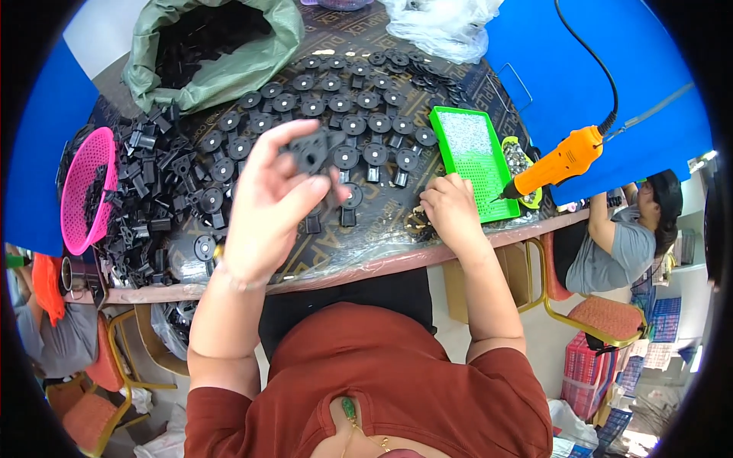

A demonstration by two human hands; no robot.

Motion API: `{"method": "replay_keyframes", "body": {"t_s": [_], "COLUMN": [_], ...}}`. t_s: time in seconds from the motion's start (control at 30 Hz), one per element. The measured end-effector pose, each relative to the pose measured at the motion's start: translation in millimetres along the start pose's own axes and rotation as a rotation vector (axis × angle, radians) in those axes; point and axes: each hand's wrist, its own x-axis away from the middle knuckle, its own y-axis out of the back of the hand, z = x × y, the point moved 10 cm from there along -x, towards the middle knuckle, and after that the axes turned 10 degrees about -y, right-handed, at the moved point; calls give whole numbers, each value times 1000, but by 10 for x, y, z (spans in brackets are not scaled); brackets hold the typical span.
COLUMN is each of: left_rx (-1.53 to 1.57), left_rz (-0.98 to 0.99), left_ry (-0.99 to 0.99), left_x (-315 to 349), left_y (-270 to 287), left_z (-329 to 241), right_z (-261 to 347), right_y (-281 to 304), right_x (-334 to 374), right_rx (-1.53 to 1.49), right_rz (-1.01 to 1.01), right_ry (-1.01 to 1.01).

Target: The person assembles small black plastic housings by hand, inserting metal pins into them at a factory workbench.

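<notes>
Raised over the near middle of the table, my left hand [267, 195] is closed round a black plastic part [311, 153], which is smeared by motion. Beyond it stand rows of similar black parts with round discs [346, 156]. My right hand [452, 204] is at the near left edge of a green tray [481, 179], its fingers curled together. Whatever those fingers hold, if anything, is hidden. Small pale pieces [466, 131] fill the far part of the tray. Right of the tray hangs an orange electric screwdriver [561, 160], its tip over the tray's near corner.
Loose black parts [145, 198] lie heaped at the left, by a pink basket [90, 191]. An open green sack [214, 53] stands far left. A yellow-green dish [527, 164] of small metal pieces sits beyond the screwdriver tip. A person [618, 237] sits at the right.
</notes>
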Motion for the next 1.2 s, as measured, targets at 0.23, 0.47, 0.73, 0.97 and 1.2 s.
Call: {"method": "replay_keyframes", "body": {"t_s": [0.23,0.47,0.73,0.97,1.2], "left_rx": [-96,-195,-87,-14,38], "left_rz": [11,108,117,91,15], "left_ry": [121,206,312,366,315], "left_x": [-418,-237,-233,-183,-209], "left_y": [40,53,42,21,146], "left_z": [828,1060,1186,1217,1162], "right_z": [-153,226,735,-37,-577], "right_y": [120,559,460,903,566], "right_x": [-109,-477,-763,-929,-1336], "right_rx": [-274,-692,-576,-430,-22], "right_rz": [-53,-57,-68,-383,-275], "right_ry": [-11,-20,222,-16,-193]}}
